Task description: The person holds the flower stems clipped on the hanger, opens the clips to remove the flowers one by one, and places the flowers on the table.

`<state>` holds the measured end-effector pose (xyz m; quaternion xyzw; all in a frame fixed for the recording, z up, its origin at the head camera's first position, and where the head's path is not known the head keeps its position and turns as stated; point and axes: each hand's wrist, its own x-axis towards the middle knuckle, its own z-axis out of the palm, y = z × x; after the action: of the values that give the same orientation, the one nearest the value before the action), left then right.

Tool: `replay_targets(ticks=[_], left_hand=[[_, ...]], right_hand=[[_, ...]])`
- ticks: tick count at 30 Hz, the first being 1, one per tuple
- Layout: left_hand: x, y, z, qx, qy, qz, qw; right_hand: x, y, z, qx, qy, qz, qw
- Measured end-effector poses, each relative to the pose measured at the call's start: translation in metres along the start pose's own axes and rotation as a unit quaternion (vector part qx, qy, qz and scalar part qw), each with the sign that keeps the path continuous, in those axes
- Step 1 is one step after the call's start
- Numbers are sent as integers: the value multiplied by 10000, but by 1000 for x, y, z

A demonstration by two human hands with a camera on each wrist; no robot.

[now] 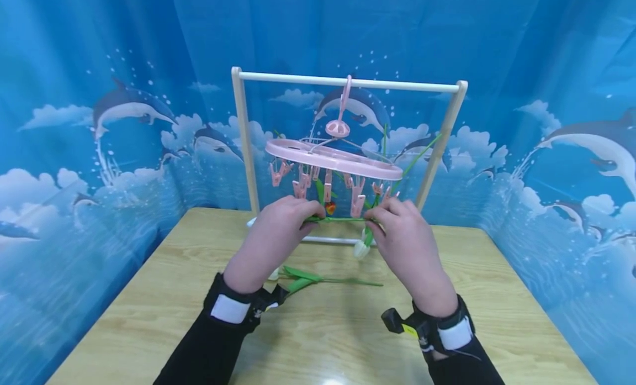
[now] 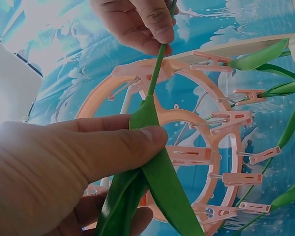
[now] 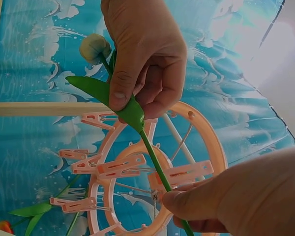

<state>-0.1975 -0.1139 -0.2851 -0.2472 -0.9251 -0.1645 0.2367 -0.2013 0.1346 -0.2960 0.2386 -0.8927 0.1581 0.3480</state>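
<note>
Holding a thin green artificial flower stem (image 1: 343, 219) level between both hands, I have it stretched just beneath the pink plastic oval clip hanger (image 1: 333, 156). My left hand (image 1: 273, 236) pinches the leafy end — in the left wrist view the thumb presses flat across a long green leaf (image 2: 160, 182) with the other fingers curled under it. My right hand (image 1: 407, 244) pinches the other end of the stem between thumb and forefinger, fingers curled in; the right wrist view shows the stem passing out from under that thumb. The left hand's end carries a pale cream flower bud (image 3: 94, 46), seen there above the knuckles. The hanger hangs by its pink hook from the top rail of a light wooden rack (image 1: 348, 82), and a ring of small pink clothes pegs (image 1: 356, 204) dangles under its rim, close above the stem; I cannot tell whether any peg touches it. Other green stems are already clipped on the far side of the hanger, and one small orange flower (image 1: 330, 208) shows among the pegs. Another green-leaved artificial flower (image 1: 318, 278) lies flat on the pale wooden tabletop (image 1: 497, 296), between my wrists — well below the held stem. Blue dolphin-print cloth (image 1: 99, 125) surrounds the table.
</note>
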Motion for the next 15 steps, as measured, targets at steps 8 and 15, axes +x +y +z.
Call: replay_targets(ticks=[8, 15], left_hand=[[0, -1, 4, 33, 89, 142, 9999], [3, -1, 8, 52, -31, 106, 9999]], right_hand=[[0, 0, 3, -105, -200, 98, 9997], [1, -1, 5, -189, -582, 273, 9978]])
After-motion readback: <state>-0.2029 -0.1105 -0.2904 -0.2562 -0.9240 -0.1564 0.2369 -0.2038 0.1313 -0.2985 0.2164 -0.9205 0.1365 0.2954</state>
